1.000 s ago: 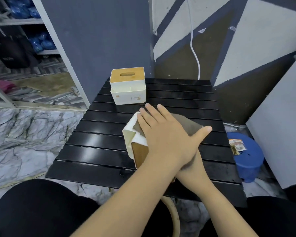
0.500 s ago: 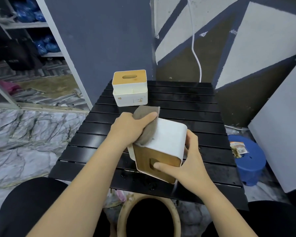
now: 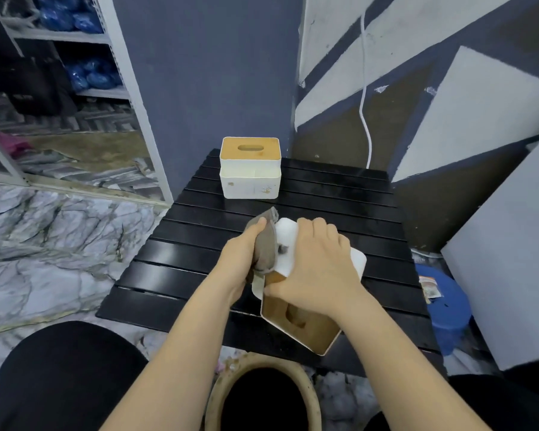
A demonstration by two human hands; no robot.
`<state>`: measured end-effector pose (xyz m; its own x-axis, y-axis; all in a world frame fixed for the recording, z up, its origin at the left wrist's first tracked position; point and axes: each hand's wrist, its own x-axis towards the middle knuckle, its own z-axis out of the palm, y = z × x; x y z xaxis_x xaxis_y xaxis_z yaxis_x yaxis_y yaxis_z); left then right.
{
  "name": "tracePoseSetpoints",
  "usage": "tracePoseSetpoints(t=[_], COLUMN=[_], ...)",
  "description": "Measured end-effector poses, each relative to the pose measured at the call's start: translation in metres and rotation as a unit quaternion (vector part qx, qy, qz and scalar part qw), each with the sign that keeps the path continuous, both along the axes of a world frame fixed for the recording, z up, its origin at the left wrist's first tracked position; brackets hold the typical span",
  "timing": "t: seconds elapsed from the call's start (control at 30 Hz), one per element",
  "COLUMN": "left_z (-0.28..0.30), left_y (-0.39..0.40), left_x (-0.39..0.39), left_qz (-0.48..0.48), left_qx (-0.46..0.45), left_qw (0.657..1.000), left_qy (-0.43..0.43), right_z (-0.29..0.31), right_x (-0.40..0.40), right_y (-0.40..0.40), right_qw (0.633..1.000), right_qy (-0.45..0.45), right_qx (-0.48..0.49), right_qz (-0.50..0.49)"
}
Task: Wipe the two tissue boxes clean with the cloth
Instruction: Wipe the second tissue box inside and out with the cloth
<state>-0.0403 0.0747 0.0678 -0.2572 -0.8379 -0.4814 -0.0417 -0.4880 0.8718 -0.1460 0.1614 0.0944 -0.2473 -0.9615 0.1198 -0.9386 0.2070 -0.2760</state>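
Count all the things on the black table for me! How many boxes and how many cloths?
Tissue boxes: 2, the far tissue box standing on the table and the near tissue box tipped on its side in the right hand
Cloths: 1, the grey cloth in the left hand
Total: 3

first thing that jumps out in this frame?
The tipped tissue box at the table's near edge, wooden lid facing the camera, held from above by the right hand. The left hand presses a grey cloth on its left side. A second box stands upright at the far edge.
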Motion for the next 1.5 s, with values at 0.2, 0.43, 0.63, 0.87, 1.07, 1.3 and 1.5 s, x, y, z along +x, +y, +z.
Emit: tracePoseSetpoints(t=[0.2, 0.43, 0.63, 0.87, 1.07, 1.3, 1.5], left_z=[0.016, 0.05, 0.045, 0.02, 0.022, 0.032, 0.03], left_y=[0.0, 0.011, 0.041, 0.068, 0.05, -0.001, -0.038], left_x=[-0.004, -0.006, -0.049, -0.083, -0.08, -0.061, -0.041], left_qz=[0.006, -0.173, -0.257, -0.248, -0.257, -0.218, -0.168], left_qx=[0.07, -0.286, -0.432, -0.488, -0.463, -0.393, -0.322], left_qw=[0.997, 0.939, 0.765, 0.682, 0.691, 0.752, 0.879], left_qy=[-0.017, -0.081, -0.402, -0.485, -0.492, -0.481, -0.309], right_z=[0.004, -0.026, -0.059, -0.095, -0.091, -0.102, -0.103], right_x=[-0.003, 0.003, -0.015, -0.032, -0.031, -0.035, -0.035], right_y=[0.004, 0.026, 0.046, 0.062, 0.061, 0.063, 0.062], right_qw=[0.997, 0.902, 0.836, 0.827, 0.819, 0.848, 0.848], right_qy=[-0.067, -0.356, -0.488, -0.498, -0.5, -0.464, -0.461], right_qx=[-0.029, -0.231, -0.25, -0.257, -0.277, -0.254, -0.26], right_qz=[-0.035, -0.079, -0.032, -0.05, -0.049, -0.044, -0.032])
